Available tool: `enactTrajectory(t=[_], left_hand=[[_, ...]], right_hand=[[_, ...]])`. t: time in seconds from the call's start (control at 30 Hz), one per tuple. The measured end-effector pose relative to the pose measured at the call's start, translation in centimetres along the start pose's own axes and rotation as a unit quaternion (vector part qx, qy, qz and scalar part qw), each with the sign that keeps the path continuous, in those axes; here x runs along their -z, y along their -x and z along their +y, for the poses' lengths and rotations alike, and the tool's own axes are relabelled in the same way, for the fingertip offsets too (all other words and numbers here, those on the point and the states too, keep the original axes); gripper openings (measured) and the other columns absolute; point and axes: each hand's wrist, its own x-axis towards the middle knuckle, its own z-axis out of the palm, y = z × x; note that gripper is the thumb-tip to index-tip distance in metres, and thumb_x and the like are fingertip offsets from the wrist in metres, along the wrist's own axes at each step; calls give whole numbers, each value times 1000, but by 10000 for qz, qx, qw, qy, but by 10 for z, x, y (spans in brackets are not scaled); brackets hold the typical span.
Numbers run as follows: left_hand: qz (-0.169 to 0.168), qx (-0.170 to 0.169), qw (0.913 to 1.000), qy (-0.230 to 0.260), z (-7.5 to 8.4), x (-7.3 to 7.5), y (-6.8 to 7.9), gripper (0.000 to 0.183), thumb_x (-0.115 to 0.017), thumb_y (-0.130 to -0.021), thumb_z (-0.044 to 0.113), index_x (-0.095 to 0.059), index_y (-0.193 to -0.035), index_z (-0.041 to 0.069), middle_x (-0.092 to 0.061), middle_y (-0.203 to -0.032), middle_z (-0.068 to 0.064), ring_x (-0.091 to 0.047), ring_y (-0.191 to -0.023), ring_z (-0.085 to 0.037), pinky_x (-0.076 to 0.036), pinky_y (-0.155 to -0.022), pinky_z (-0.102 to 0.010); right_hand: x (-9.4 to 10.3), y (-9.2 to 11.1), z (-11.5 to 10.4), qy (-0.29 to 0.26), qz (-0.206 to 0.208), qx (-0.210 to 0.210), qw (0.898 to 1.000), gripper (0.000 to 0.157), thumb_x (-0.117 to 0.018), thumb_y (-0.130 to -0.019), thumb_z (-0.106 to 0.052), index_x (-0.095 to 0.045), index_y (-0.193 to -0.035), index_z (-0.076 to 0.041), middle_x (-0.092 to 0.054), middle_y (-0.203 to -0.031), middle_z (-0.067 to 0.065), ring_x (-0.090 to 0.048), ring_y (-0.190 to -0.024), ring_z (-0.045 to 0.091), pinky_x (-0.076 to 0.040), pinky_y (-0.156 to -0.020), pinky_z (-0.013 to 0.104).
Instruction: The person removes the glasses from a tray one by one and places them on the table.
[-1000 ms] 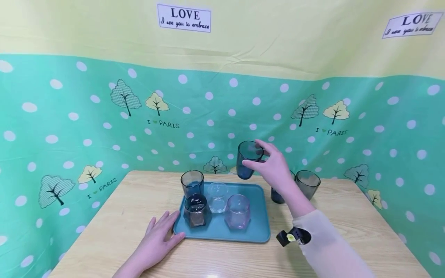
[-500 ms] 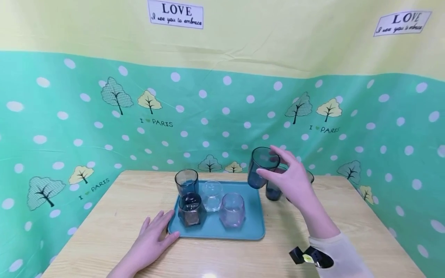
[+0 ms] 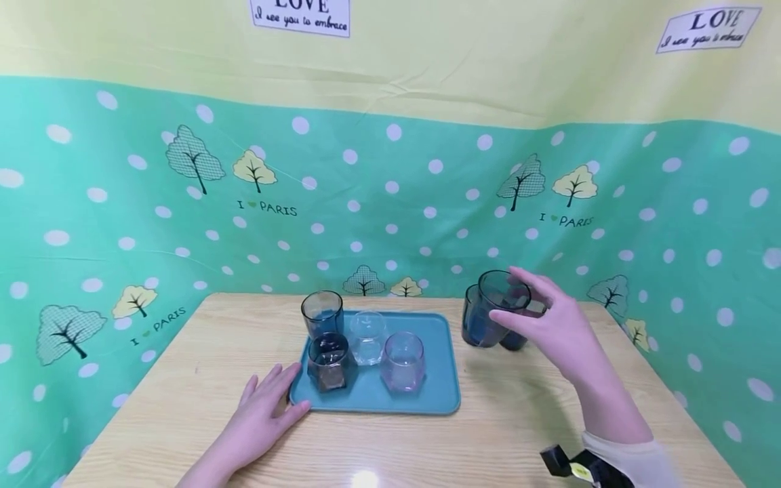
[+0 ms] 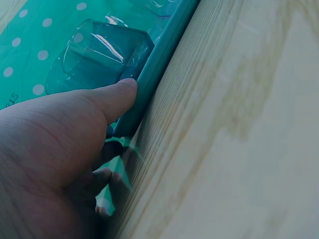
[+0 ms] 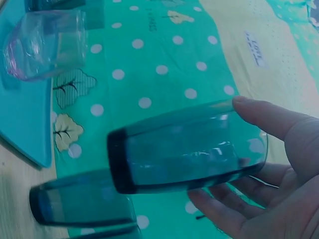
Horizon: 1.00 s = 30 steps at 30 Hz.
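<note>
My right hand holds a tall dark blue-tinted glass near its rim, thumb on one side and fingers on the other. In the head view this glass overlaps two standing tinted glasses; one standing glass shows below it in the right wrist view. My left hand rests at the near left corner of a blue tray, thumb on its front rim and fingers along its left edge. On the tray stand a tall blue glass, a dark faceted glass, a clear glass and a pinkish glass.
A light wooden table carries everything. Behind it and at both sides hangs a green and yellow curtain with dots and printed trees. The standing tinted glasses are right of the tray, near the table's back edge.
My right hand has carried the tall glass from above the tray's back edge rightward and down, to in front of the standing glasses. The left hand stays at the tray corner.
</note>
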Motion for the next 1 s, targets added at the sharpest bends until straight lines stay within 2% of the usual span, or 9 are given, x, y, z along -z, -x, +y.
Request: enactTrajectory(t=[0.23, 0.33, 0.47, 0.53, 0.6, 0.67, 0.77, 0.9, 1.0], left_hand=[[78, -59, 9999, -76, -4, 2, 1, 84, -74, -105, 51, -47, -166, 0, -50, -165, -27, -28, -161, -53, -4, -127, -77], [37, -53, 10000, -67, -3, 1, 2, 84, -74, -105, 52, -46, -165, -1, -50, -165, -27, -28, -161, -54, -4, -127, -77], [10, -38, 10000, -63, -1, 0, 3, 84, -74, -105, 51, -46, -166, -1, -49, -165, -27, -28, -161, -54, -4, -127, -77], [14, -41, 10000, -72, -1, 0, 3, 84, -74, -105, 51, -46, -166, 0, -49, -165, -27, -28, -161, -54, -4, -127, -77], [16, -44, 9999, -105, -1, -1, 3, 84, -74, -105, 51, -46, -166, 0, -49, -166, -27, -28, -161, -53, -4, -128, -77], [14, -40, 9999, -123, -2, -1, 3, 84, -73, -105, 52, -46, -166, 0, -49, -166, -27, -28, -161, -53, -4, -127, -77], [-14, -20, 9999, -133, -2, 0, 2, 85, -73, -106, 53, -46, -166, 0, -48, -166, -27, -27, -161, -54, -4, -127, -77], [-36, -7, 10000, -83, 0, 0, 0, 85, -72, -106, 53, -44, -167, 0, -47, -166, -28, -26, -161, -54, -3, -128, -77], [-29, -11, 10000, -49, 0, 0, -1, 85, -72, -106, 52, -44, -167, 0, -48, -166, -28, -25, -162, -54, -2, -128, -76]], right_hand=[[20, 6, 8, 198, -198, -226, 9994, 94, -88, -92, -58, -40, -171, -41, -38, -176, 1, -32, -162, 43, -38, -118, 74], [29, 8, 14, 243, -230, -299, 9990, 94, -88, -92, -58, -40, -171, -42, -40, -175, 2, -30, -163, 44, -37, -117, 76], [41, 11, 22, 143, -274, -268, 9992, 94, -88, -95, -50, -39, -173, -35, -45, -171, 5, -29, -163, 43, -36, -118, 75], [47, 12, 25, 129, -289, -242, 9992, 92, -88, -97, -47, -39, -173, -33, -47, -169, 6, -30, -163, 42, -38, -118, 68], [53, 11, 29, 117, -289, -193, 9993, 89, -88, -98, -44, -41, -173, -31, -49, -167, 6, -33, -162, 39, -44, -117, 49], [58, 10, 35, 113, -281, -119, 9995, 86, -87, -99, -41, -43, -172, -30, -52, -163, 3, -39, -158, 31, -48, -109, 30], [65, 8, 43, 104, -305, -121, 9994, 85, -86, -100, -39, -43, -172, -27, -54, -158, 1, -39, -156, 32, -46, -92, 11], [76, 4, 52, 264, -283, -178, 9991, 88, -85, -101, -40, -39, -173, -22, -55, -153, -3, -37, -157, 37, -43, -88, 8], [82, 1, 60, 360, -180, -164, 9991, 88, -85, -101, -38, -38, -174, -18, -59, -147, -4, -47, -146, 27, -45, -88, 10]])
